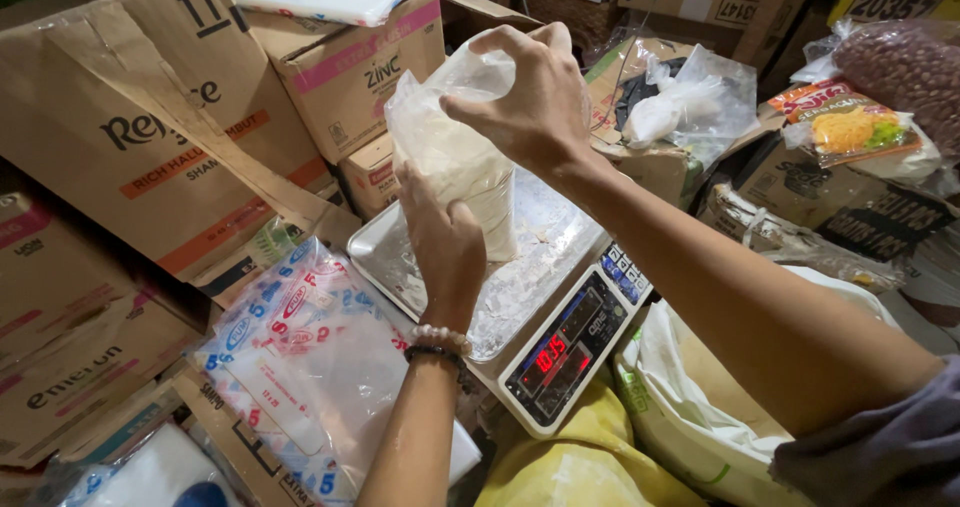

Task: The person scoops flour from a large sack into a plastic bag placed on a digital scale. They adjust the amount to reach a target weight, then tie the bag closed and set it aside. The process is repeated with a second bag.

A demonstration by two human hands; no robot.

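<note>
- Head view: the left hand (pixel 447 250) is gripping the side of a clear bag of white powder (pixel 462 162), steadying it upright on the scale tray (pixel 388 257).
- The right hand (pixel 530 92) is pinching the bag's neck shut above, so nothing spills.
- Below the hands, the scale's display (pixel 562 355) is glowing red.

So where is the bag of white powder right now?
In the head view, the clear plastic bag of white powder stands at centre on the metal tray of the digital scale, left hand at its base, right hand pinching its top.
</note>
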